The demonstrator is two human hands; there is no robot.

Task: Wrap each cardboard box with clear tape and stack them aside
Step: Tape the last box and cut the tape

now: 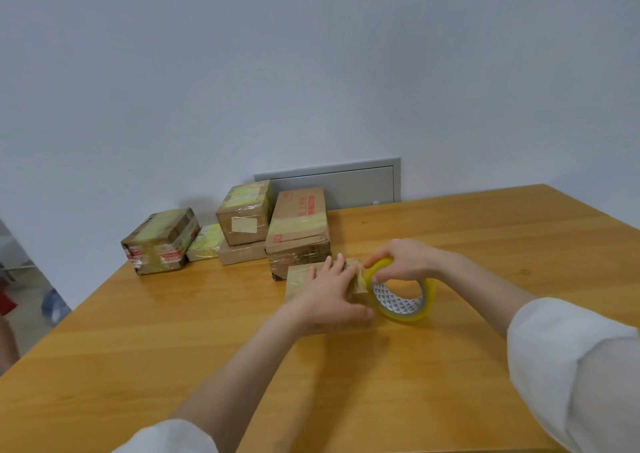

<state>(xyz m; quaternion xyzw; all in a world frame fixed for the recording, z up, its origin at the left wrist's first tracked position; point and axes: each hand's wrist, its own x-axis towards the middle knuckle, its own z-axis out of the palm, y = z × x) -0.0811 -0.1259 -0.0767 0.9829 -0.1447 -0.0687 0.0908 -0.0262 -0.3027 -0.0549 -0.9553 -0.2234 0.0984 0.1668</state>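
Cardboard box (298,220), red print illegible, tape roll (403,314)

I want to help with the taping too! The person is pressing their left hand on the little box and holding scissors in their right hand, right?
Not quite. The right hand grips a tape roll, not scissors. The head view shows the roll standing right beside the little box. The left hand does press on that box.
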